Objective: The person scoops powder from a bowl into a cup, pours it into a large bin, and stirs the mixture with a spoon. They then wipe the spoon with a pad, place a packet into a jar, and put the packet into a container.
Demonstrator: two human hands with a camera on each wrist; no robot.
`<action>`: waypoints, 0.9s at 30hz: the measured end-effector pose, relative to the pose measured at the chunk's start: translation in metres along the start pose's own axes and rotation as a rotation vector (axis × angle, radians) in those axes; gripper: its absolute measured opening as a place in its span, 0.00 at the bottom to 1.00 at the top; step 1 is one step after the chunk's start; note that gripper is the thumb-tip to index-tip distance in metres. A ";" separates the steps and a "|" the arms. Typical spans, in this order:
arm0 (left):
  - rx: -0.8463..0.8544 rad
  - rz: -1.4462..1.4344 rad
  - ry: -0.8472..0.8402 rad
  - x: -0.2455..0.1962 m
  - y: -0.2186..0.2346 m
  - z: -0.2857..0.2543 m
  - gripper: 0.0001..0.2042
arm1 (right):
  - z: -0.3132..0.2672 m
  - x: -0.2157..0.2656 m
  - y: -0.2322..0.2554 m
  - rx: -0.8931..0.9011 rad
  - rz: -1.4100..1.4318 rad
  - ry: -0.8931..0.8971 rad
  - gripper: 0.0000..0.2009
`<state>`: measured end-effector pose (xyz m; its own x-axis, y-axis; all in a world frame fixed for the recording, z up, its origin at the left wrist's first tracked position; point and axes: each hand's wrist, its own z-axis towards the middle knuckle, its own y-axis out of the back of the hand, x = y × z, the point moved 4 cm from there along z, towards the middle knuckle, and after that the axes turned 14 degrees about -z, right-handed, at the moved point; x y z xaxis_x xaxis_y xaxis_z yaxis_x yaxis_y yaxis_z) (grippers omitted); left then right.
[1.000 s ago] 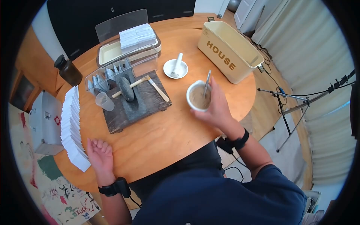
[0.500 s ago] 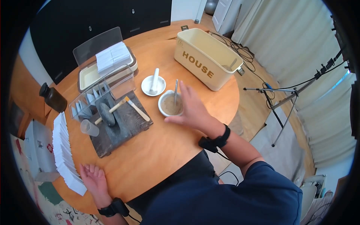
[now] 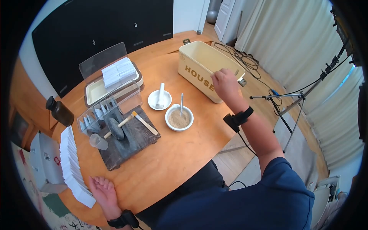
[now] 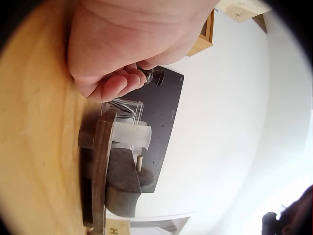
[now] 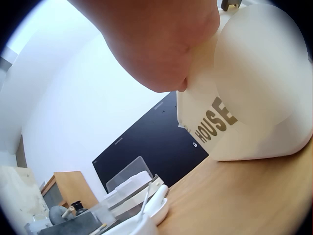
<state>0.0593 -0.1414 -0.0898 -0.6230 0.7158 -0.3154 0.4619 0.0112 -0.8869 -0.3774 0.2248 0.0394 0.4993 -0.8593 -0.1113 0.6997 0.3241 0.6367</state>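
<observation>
In the head view, my right hand (image 3: 227,85) is over the near rim of a cream bin (image 3: 189,74) lettered HOUSE, toward its right end. Its fingers are bent downward and their tips are hidden; I cannot tell whether they hold anything. A pale handle-like piece (image 3: 236,73) shows inside the bin beside it. My left hand (image 3: 104,191) rests palm up at the table's near left, its fingers loosely curled around nothing. A white bowl (image 3: 168,123) of light brown powder stands mid-table with a metal spoon (image 3: 181,102) upright in it.
Behind the bowl, a white pestle (image 3: 161,94) lies on a white dish (image 3: 152,101). Left of it, a dark board (image 3: 115,159) carries a stone roller (image 3: 116,128), brush (image 3: 145,123) and plastic cup (image 3: 99,142). Folded white papers (image 3: 73,168) line the left edge near a brown bottle (image 3: 61,113).
My right hand has let go of the white bowl, leaving it on the table, and moved right and away to the cream bin. The left hand stays resting; the head view has shifted.
</observation>
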 end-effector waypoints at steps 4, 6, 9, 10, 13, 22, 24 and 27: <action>0.039 0.002 0.027 -0.003 0.007 0.005 0.18 | -0.002 0.030 0.000 -0.022 0.017 -0.034 0.08; 0.060 0.003 0.048 -0.004 0.007 0.007 0.18 | 0.003 0.047 -0.001 -0.018 0.023 -0.047 0.07; 0.097 -0.002 0.074 -0.007 0.013 0.010 0.18 | 0.013 0.066 -0.012 -0.010 0.026 -0.049 0.06; 0.100 -0.025 0.088 -0.007 0.014 0.010 0.18 | 0.017 0.072 -0.015 -0.010 0.041 -0.031 0.05; 0.116 -0.038 0.082 -0.009 0.016 0.007 0.19 | 0.023 0.080 -0.023 0.045 0.068 -0.070 0.10; 0.056 0.007 0.040 -0.004 0.006 0.005 0.18 | 0.026 0.090 0.025 -0.119 0.044 -0.020 0.10; 0.023 0.014 0.011 -0.006 0.009 -0.002 0.18 | 0.006 0.090 0.045 -0.080 0.137 -0.012 0.13; 0.043 -0.016 0.026 -0.003 0.006 0.000 0.17 | -0.037 0.100 0.059 0.121 0.321 -0.006 0.21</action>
<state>0.0643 -0.1436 -0.0941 -0.6132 0.7338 -0.2926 0.4240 -0.0068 -0.9056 -0.2680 0.1728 0.0375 0.6812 -0.7232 0.1139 0.4413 0.5298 0.7243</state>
